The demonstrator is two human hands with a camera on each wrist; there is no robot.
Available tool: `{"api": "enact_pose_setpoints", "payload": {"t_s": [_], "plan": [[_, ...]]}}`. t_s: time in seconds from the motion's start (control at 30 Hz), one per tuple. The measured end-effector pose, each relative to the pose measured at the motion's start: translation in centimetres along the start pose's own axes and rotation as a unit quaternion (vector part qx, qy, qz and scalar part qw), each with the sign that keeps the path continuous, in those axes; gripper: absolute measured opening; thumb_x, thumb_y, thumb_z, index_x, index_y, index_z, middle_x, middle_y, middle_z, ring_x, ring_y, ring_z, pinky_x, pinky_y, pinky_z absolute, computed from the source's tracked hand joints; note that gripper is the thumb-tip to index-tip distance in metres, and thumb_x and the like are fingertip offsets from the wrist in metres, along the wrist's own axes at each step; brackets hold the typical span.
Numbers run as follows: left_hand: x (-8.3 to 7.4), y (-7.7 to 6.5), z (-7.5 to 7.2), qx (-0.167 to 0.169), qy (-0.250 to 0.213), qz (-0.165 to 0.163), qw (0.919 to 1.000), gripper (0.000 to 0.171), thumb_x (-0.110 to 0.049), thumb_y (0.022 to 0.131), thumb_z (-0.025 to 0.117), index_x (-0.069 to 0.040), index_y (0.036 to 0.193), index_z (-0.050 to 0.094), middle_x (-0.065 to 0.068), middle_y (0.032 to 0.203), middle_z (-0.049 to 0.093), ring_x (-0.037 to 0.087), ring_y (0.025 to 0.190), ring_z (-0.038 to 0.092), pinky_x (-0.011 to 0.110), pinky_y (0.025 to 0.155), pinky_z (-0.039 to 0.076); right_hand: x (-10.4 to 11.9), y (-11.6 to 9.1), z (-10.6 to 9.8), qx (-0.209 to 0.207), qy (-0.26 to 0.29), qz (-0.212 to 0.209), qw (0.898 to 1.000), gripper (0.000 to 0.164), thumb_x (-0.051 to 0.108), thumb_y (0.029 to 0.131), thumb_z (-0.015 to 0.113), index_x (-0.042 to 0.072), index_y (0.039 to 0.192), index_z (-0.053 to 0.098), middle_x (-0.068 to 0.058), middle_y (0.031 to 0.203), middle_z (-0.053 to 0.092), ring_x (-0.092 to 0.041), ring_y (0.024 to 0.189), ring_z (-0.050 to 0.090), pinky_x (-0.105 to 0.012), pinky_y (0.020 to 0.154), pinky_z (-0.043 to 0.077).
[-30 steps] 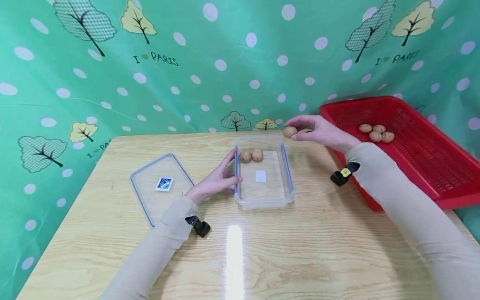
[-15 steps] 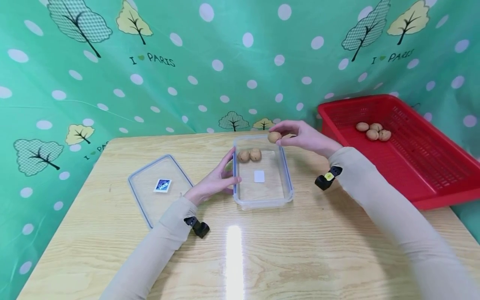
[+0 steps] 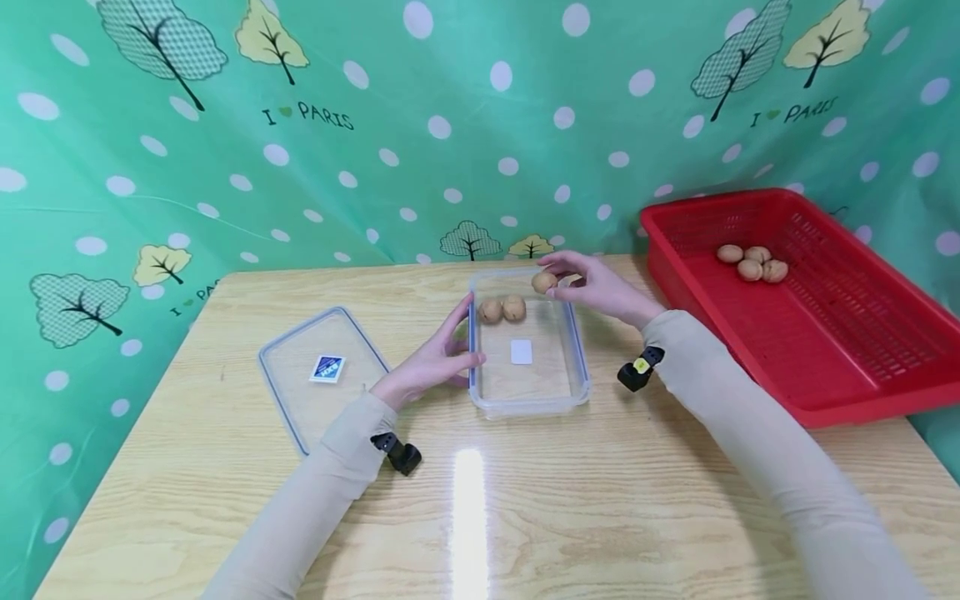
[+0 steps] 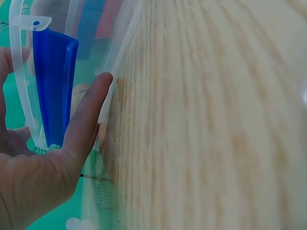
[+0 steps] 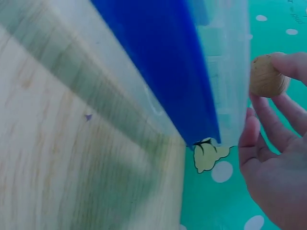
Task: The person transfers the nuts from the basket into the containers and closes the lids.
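Note:
A clear plastic food container (image 3: 530,407) with blue side clips stands uncovered on the table. Two walnuts (image 3: 513,308) sit side by side in its far left part, and a small white packet (image 3: 521,352) lies on its bottom. Against the container's left side rests my left hand (image 3: 431,364), thumb and fingers spread; the left wrist view shows the thumb straight along the wall by the blue clip (image 4: 55,86). My right hand (image 3: 600,290) pinches another walnut (image 5: 268,76) between thumb and fingertips, above the container's far right corner.
A clear lid (image 3: 300,408) with a blue seal lies left of the container, a blue-and-white packet (image 3: 327,368) on it. At the right stands a red plastic basket (image 3: 813,350) holding several walnuts (image 3: 750,269). A green patterned cloth (image 3: 420,150) hangs behind the table.
My right hand has carried its walnut leftward from beside the basket to over the container's far right corner, and slightly lower. The left hand has stayed in place.

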State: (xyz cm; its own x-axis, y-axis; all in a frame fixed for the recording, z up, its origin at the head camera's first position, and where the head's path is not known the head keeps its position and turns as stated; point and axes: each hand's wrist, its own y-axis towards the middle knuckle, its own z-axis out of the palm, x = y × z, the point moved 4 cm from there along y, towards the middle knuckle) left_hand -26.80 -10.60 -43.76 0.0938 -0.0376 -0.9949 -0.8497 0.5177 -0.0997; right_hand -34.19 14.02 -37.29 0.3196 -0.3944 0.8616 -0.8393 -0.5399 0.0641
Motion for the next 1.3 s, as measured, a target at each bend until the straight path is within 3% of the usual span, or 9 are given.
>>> {"api": "enact_pose_setpoints", "payload": {"t_s": [0.17,0.43,0.67,0.77,0.87,1.0,1.17,1.3], "plan": [[0.0,0.1,-0.1,0.002,-0.002,0.001,1.0000,0.096,0.001,0.090,0.059,-0.042,0.154,0.002,-0.007,0.160,-0.005,0.042,0.126,0.040,0.050,0.078,0.056,-0.5,0.3,0.1,-0.023,-0.001,0.000,1.000,0.042,0.008,0.090,0.066,0.000,0.129,0.052,-0.015,0.123,0.055,-0.027,0.114,0.049,-0.043,0.094,0.041],[0.0,0.1,0.0,0.006,-0.005,0.001,1.0000,0.096,0.001,0.090,0.058,-0.042,0.154,0.002,-0.008,0.160,-0.006,0.043,0.129,0.037,0.051,0.079,0.055,-0.9,0.7,0.4,-0.034,-0.044,-0.018,0.998,0.040,0.012,0.089,0.067,0.001,0.126,0.057,-0.015,0.124,0.052,-0.030,0.112,0.044,-0.040,0.082,0.041],[-0.1,0.0,0.2,0.002,-0.008,-0.005,1.0000,0.095,0.001,0.090,0.059,-0.044,0.154,0.003,-0.008,0.160,-0.005,0.042,0.128,0.038,0.050,0.079,0.055,-1.3,0.6,0.7,-0.046,-0.069,-0.028,0.996,0.031,0.007,0.088,0.068,0.001,0.118,0.063,-0.021,0.146,0.030,-0.035,0.133,0.027,-0.044,0.085,0.039],[-0.1,0.0,0.3,0.004,-0.013,-0.007,0.9999,0.095,0.001,0.090,0.058,-0.045,0.153,0.004,-0.009,0.160,-0.005,0.041,0.129,0.037,0.051,0.080,0.055,-1.0,0.5,0.9,-0.042,-0.065,-0.020,0.997,0.031,0.002,0.087,0.067,-0.002,0.118,0.061,-0.024,0.147,0.026,-0.039,0.133,0.025,-0.047,0.086,0.038],[-0.1,-0.1,0.3,0.006,-0.016,-0.008,0.9998,0.094,0.001,0.091,0.058,-0.045,0.153,0.004,-0.009,0.160,-0.005,0.042,0.130,0.037,0.052,0.080,0.055,-1.3,0.8,1.0,-0.033,-0.077,0.001,0.996,0.033,0.003,0.087,0.067,-0.001,0.119,0.061,-0.025,0.147,0.026,-0.041,0.134,0.024,-0.056,0.096,0.035],[-0.1,0.0,0.2,0.006,-0.015,-0.007,0.9998,0.094,0.000,0.091,0.058,-0.045,0.153,0.003,-0.009,0.160,-0.006,0.041,0.132,0.035,0.052,0.080,0.054,-2.6,1.6,1.3,-0.028,-0.102,0.013,0.994,0.034,0.008,0.085,0.071,0.005,0.119,0.065,-0.022,0.146,0.030,-0.038,0.133,0.029,-0.060,0.104,0.028],[0.0,0.0,0.0,0.003,-0.015,-0.005,0.9999,0.094,0.000,0.091,0.058,-0.044,0.154,0.003,-0.008,0.160,-0.006,0.041,0.133,0.032,0.052,0.080,0.054,-2.6,2.1,1.7,-0.026,-0.112,0.017,0.993,0.035,0.006,0.085,0.071,0.004,0.120,0.065,-0.021,0.142,0.039,-0.037,0.118,0.044,-0.054,0.099,0.036],[0.0,0.0,0.0,0.000,-0.014,-0.004,0.9999,0.094,0.000,0.091,0.058,-0.043,0.154,0.004,-0.007,0.160,-0.006,0.041,0.133,0.032,0.052,0.080,0.055,-2.6,2.3,1.8,-0.022,-0.111,0.017,0.993,0.037,0.004,0.085,0.070,0.002,0.121,0.064,-0.020,0.139,0.045,-0.036,0.114,0.048,-0.051,0.098,0.039]]}}
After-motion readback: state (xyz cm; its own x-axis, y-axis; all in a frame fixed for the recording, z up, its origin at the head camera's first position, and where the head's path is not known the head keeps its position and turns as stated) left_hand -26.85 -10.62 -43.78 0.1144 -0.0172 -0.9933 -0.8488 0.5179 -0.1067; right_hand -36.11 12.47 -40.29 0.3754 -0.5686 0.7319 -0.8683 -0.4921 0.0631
